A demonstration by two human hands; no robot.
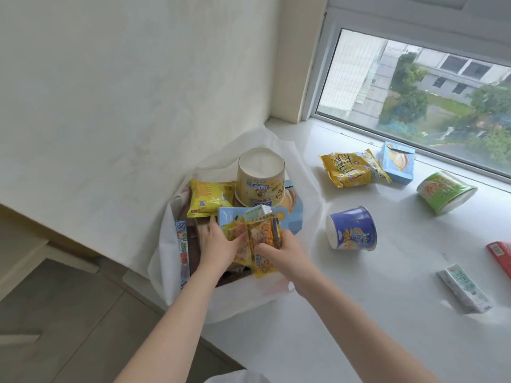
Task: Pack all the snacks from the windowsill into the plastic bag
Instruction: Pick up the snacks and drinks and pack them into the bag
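Head view: your two hands meet over the white plastic bag (166, 261), which sits open at the left end of the windowsill (359, 313). Your left hand (218, 244) and your right hand (282, 251) are both clamped on a bunch of small orange-yellow snack packets (261, 239); their number is hard to tell. Already in the bag you can count one upturned yellow cup (260, 181), one yellow packet (210, 197) and one light-blue box (290, 219), with a long striped packet (182, 252) along its left wall. On the sill lie six things: one blue cup (352, 229), one green cup (443, 192), one yellow bag (352, 168), one blue box (398, 163) touching it, one white carton (464, 288) and one red packet (500, 255) at the right edge.
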